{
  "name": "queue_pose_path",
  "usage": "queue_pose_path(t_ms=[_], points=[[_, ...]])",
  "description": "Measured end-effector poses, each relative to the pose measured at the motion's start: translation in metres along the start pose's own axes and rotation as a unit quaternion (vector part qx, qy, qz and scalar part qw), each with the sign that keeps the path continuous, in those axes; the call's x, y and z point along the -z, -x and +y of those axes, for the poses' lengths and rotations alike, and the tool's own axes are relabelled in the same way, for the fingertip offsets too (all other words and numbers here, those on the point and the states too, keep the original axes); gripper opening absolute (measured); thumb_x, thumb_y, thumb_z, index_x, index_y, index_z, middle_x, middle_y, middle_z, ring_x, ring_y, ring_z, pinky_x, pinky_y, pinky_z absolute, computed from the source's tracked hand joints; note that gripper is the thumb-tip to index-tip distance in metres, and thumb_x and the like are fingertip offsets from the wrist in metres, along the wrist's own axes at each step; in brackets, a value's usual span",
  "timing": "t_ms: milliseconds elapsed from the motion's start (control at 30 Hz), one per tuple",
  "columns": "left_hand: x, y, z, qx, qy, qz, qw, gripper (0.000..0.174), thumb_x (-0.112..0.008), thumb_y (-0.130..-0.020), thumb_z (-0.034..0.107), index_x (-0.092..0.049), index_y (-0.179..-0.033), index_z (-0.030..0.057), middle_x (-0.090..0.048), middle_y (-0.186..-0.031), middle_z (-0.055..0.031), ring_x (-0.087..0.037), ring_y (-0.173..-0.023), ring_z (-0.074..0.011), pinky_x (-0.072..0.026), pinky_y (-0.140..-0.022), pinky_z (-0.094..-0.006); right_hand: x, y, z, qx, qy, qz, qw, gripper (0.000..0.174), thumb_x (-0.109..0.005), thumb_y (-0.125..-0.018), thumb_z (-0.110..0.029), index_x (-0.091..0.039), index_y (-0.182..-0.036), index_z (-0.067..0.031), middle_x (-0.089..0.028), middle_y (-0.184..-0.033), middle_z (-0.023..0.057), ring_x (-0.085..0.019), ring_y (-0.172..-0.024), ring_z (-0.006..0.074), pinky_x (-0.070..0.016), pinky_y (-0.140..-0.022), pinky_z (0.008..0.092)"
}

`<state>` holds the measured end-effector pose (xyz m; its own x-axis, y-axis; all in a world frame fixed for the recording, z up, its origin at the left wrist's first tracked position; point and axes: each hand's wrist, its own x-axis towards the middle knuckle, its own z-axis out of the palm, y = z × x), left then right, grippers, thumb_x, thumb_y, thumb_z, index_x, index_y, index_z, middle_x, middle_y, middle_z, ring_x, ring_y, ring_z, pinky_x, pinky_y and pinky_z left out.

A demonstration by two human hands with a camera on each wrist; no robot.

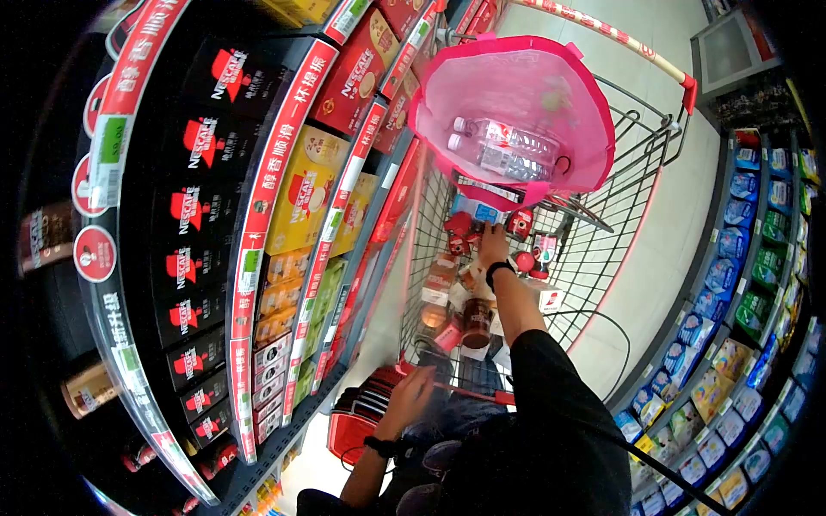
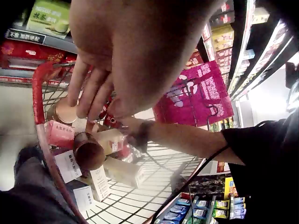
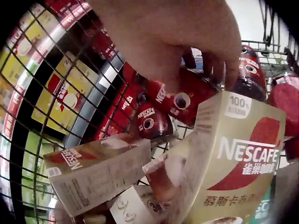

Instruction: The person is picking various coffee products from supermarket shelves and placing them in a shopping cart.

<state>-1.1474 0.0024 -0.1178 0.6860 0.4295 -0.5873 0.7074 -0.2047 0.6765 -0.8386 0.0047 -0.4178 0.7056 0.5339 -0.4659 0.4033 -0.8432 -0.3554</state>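
Note:
Inside the shopping cart, my right hand is down among the groceries. In the right wrist view its fingers curl over a red Nescafé coffee jar lying on its side, with part of it hidden behind the hand. Another coffee jar stands close by, and a further jar is on the other side. A gold Nescafé box stands in front, beside a tilted carton. My left hand hangs with loose fingers near the cart's handle end, holding nothing. A brown-lidded canister lies below it in the cart.
A pink shopping bag with two water bottles occupies the cart's far end. Coffee shelves run along the left. Shelves of packets line the right. A stack of red baskets is beside my left arm.

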Motion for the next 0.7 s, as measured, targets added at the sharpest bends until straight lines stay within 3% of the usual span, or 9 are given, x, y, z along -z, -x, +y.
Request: queue_pose_path(t_ms=[33, 200, 300, 367, 400, 433, 467, 567, 700], points=[[0.003, 0.001, 0.002, -0.011, -0.004, 0.003, 1.000, 0.029, -0.060, -0.095, 0.010, -0.062, -0.121, -0.0009, -0.066, -0.111, -0.0191, -0.066, -0.102, -0.0366, -0.0526, -0.085, -0.0394, -0.003, 0.001, 0.004, -0.017, 0.009, -0.008, 1.000, 0.067, -0.073, -0.083, -0.016, -0.042, -0.141, -0.0022, -0.050, -0.134, 0.0178, -0.048, -0.129, 0.0348, -0.0521, -0.093, 0.0487], [0.008, 0.017, -0.010, -0.048, -0.035, 0.018, 0.998, 0.028, -0.058, -0.095, 0.010, -0.061, -0.121, 0.0024, -0.066, -0.112, -0.0198, -0.065, -0.102, -0.0384, -0.0524, -0.085, -0.0424, 0.025, 0.029, -0.004, 0.047, -0.050, 0.040, 0.997, 0.049, -0.061, -0.080, -0.005, -0.049, -0.128, -0.0013, -0.050, -0.126, 0.0253, -0.050, -0.121, 0.0438, -0.0515, -0.093, 0.0482], [0.031, 0.036, -0.002, -0.076, -0.044, 0.037, 0.995, 0.028, -0.054, -0.097, 0.015, -0.060, -0.123, 0.0049, -0.066, -0.112, -0.0204, -0.064, -0.103, -0.0396, -0.0522, -0.087, -0.0451, 0.051, 0.051, -0.021, 0.196, -0.062, 0.068, 0.976, 0.036, -0.065, -0.085, -0.024, -0.062, -0.112, -0.0002, -0.062, -0.107, 0.0256, -0.060, -0.101, 0.0429, -0.0511, -0.087, 0.0501], [0.035, 0.052, -0.018, -0.108, -0.069, 0.089, 0.988, 0.029, -0.052, -0.098, 0.017, -0.060, -0.124, 0.0051, -0.065, -0.111, -0.0202, -0.063, -0.103, -0.0399, -0.0521, -0.088, -0.0461, 0.099, 0.079, -0.055, 0.229, -0.093, -0.002, 0.969, 0.031, -0.065, -0.088, -0.025, -0.064, -0.109, -0.0011, -0.066, -0.097, 0.0252, -0.062, -0.094, 0.0442, -0.0506, -0.083, 0.0520], [0.040, 0.062, -0.025, -0.128, -0.064, 0.122, 0.982, 0.030, -0.051, -0.098, 0.018, -0.059, -0.124, 0.0049, -0.065, -0.111, -0.0202, -0.063, -0.103, -0.0404, -0.0520, -0.088, -0.0468, 0.089, 0.079, -0.056, 0.296, -0.118, 0.092, 0.943, 0.026, -0.063, -0.091, -0.022, -0.066, -0.108, -0.0026, -0.067, -0.096, 0.0241, -0.064, -0.091, 0.0438, -0.0510, -0.081, 0.0517], [0.046, 0.070, -0.029, -0.148, -0.062, 0.155, 0.975, 0.030, -0.050, -0.098, 0.019, -0.059, -0.124, 0.0047, -0.065, -0.110, -0.0202, -0.063, -0.103, -0.0410, -0.0519, -0.088, -0.0475, 0.117, 0.108, -0.077, 0.301, -0.146, 0.084, 0.938, 0.025, -0.062, -0.092, -0.018, -0.066, -0.111, -0.0030, -0.068, -0.099, 0.0234, -0.065, -0.093, 0.0436, -0.0509, -0.081, 0.0512], [0.053, 0.082, -0.031, -0.127, -0.067, 0.169, 0.975, 0.030, -0.051, -0.098, 0.018, -0.060, -0.122, 0.0044, -0.065, -0.112, -0.0204, -0.063, -0.103, -0.0407, -0.0520, -0.088, -0.0474, 0.125, 0.119, -0.091, 0.328, -0.118, 0.073, 0.935, 0.024, -0.053, -0.095, -0.013, -0.068, -0.111, -0.0030, -0.070, -0.099, 0.0226, -0.067, -0.091, 0.0425, -0.0526, -0.080, 0.0478], [0.076, 0.119, -0.057, -0.096, -0.074, 0.216, 0.969, 0.029, -0.052, -0.095, 0.018, -0.062, -0.119, 0.0039, -0.065, -0.113, -0.0207, -0.063, -0.103, -0.0399, -0.0523, -0.087, -0.0478, 0.165, 0.196, -0.147, 0.369, -0.164, 0.027, 0.915, 0.024, -0.056, -0.097, -0.012, -0.065, -0.117, -0.0011, -0.070, -0.090, 0.0171, -0.069, -0.082, 0.0269, -0.0529, -0.073, 0.0364], [0.104, 0.163, -0.119, -0.066, -0.063, 0.339, 0.936, 0.027, -0.054, -0.093, 0.018, -0.064, -0.115, 0.0050, -0.068, -0.109, -0.0195, -0.066, -0.097, -0.0389, -0.0529, -0.083, -0.0495, 0.202, 0.326, -0.233, 0.453, -0.148, -0.116, 0.872, 0.027, -0.057, -0.098, -0.011, -0.062, -0.123, -0.0042, -0.070, -0.087, 0.0125, -0.068, -0.077, 0.0207, -0.0525, -0.071, 0.0323]])
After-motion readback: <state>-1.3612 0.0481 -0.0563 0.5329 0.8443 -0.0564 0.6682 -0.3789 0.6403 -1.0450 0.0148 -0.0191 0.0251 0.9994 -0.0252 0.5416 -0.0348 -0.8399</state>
